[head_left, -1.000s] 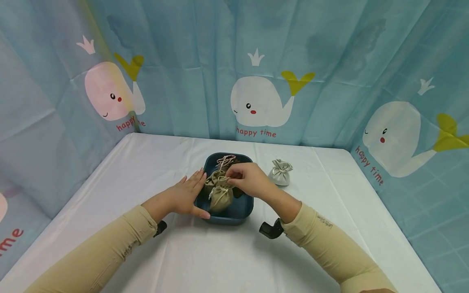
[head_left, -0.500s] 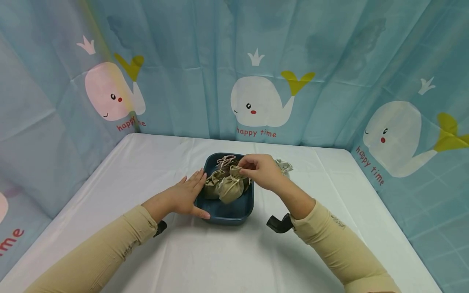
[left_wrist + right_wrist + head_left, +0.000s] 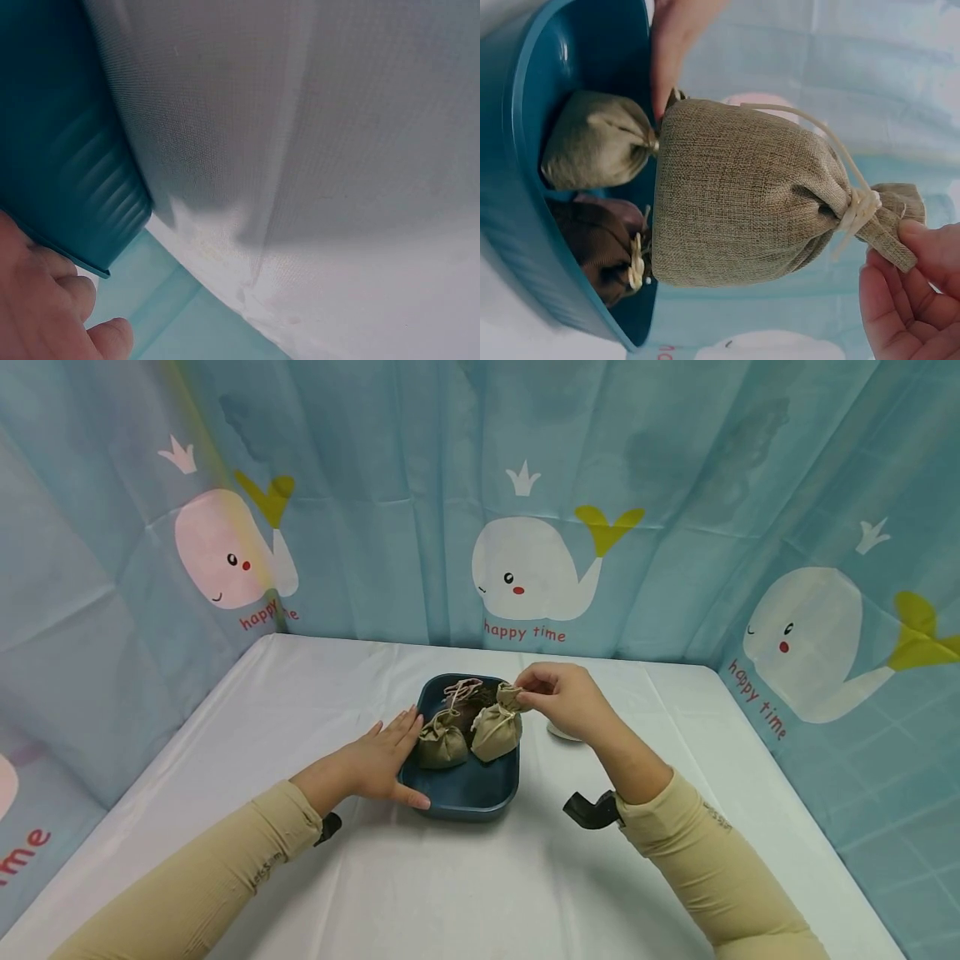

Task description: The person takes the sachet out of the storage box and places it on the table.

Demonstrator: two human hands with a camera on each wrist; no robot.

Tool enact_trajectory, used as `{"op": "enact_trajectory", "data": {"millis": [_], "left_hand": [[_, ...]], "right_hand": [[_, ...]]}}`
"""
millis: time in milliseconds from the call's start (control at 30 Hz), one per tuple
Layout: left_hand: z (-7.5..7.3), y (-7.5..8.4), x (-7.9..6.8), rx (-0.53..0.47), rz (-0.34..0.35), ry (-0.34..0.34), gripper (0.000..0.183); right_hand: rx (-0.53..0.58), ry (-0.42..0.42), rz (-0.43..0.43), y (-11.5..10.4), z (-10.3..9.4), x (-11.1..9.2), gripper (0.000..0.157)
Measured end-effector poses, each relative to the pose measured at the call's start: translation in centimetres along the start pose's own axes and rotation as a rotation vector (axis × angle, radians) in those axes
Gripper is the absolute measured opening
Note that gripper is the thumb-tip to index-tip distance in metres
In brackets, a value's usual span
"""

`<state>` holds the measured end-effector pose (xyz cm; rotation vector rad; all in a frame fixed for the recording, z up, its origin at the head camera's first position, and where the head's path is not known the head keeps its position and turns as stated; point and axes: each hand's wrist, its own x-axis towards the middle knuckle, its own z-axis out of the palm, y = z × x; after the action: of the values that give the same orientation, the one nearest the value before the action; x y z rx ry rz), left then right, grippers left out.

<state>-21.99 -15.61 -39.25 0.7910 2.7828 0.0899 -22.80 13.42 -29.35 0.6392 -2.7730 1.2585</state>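
Observation:
My right hand (image 3: pixel 566 700) pinches the gathered top of a khaki drawstring pouch (image 3: pixel 497 735). The pouch hangs over the right side of a blue bin (image 3: pixel 467 814), its cord tied in the right wrist view. Against the bin's left side rests my left hand (image 3: pixel 378 760), fingers straight. A second khaki pouch (image 3: pixel 600 142) and a dark brown pouch (image 3: pixel 596 240) lie inside the bin. Pinkish cord (image 3: pixel 463 689) shows at the bin's back. Right of the bin, a pale grey pouch (image 3: pixel 562 732) is mostly hidden behind my right hand.
A white cloth (image 3: pixel 450 893) covers the table. Blue curtains (image 3: pixel 375 552) printed with whales hang behind it and along both sides. A black camera mount (image 3: pixel 592 810) projects from my right wrist.
My right hand has lifted the khaki pouch and carried it right and toward the back of the bin. It now covers most of the pale grey pouch. My left hand stays put.

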Motion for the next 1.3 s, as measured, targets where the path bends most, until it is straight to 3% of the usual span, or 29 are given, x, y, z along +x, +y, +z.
{"op": "enact_trajectory", "data": {"millis": [1300], "left_hand": [[0.0, 0.2, -0.1, -0.007, -0.016, 0.003, 0.128]], "right_hand": [[-0.054, 0.205, 0.168, 6.0, -6.9, -2.2, 0.016]]}}
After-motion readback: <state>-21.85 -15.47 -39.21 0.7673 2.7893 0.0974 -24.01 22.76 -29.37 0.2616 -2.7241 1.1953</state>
